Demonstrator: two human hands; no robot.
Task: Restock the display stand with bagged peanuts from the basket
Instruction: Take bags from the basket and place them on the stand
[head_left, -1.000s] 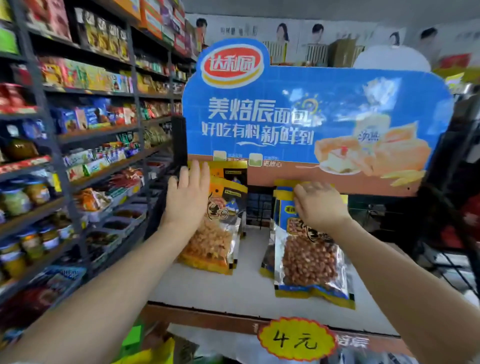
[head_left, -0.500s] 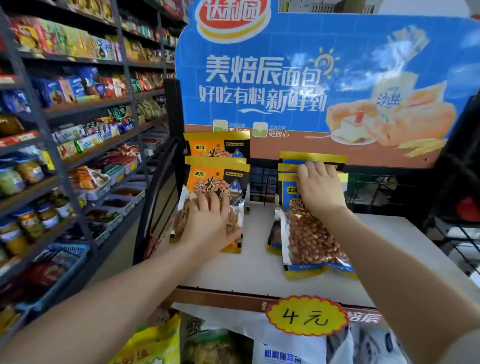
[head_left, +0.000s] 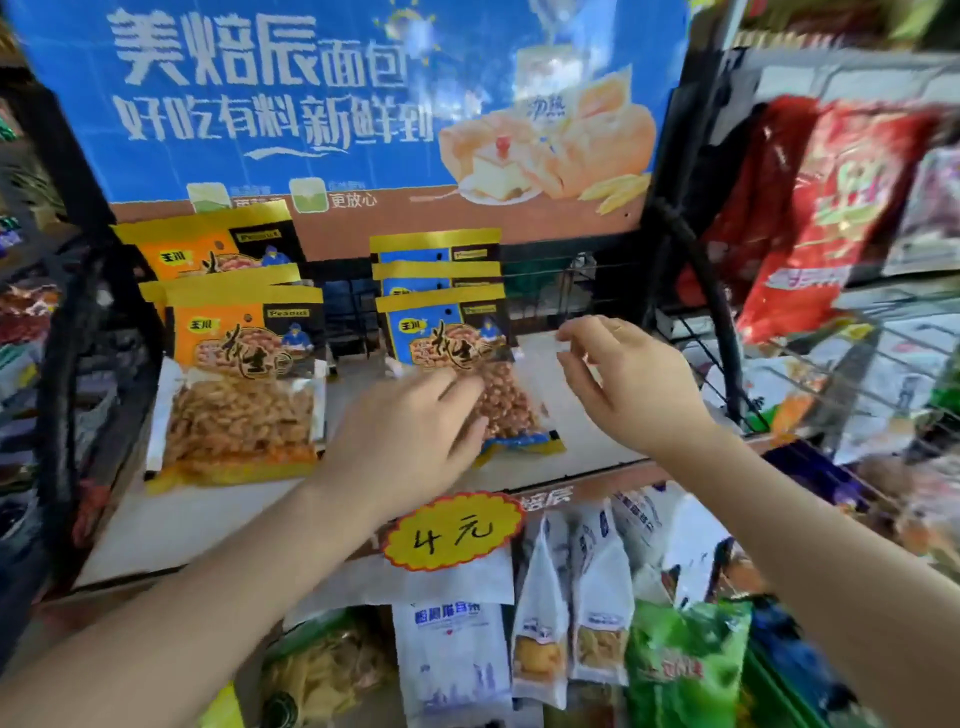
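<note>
Head view, the only one here. Two stacks of bagged peanuts are seen on the stand's shelf (head_left: 208, 525): orange bags (head_left: 241, 384) on the left, blue bags (head_left: 441, 322) in the middle, both leaned back against the wire grid under the blue sign (head_left: 311, 104). The basket isn't shown, so what's left to stock can't be told.

The left hand (head_left: 410, 431) is laid flat over the lower part of the front blue bag, fingers spread and pressed on it rather than wrapped round it, so it's steadied, not really gripped. The right hand (head_left: 623, 379) is held open just beside that bag's right edge, fingers loosely curled, nothing in it as far as can be made out (bit of blur there).

Judging by this, the blue stack is being squared up, and the right end of the shelf is bare, so more bags could be fitted.

What could go wrong:
- The front blue bag is slippery film and its bottom edge sits near the shelf's front lip. If it's nudged forward, it could be slid off past the price tag (head_left: 452, 530) onto the goods below.
- The stack is only leaned, so a push from the side could see the back bags toppled.
- The orange stack is close by and could be knocked by the left forearm.
</note>
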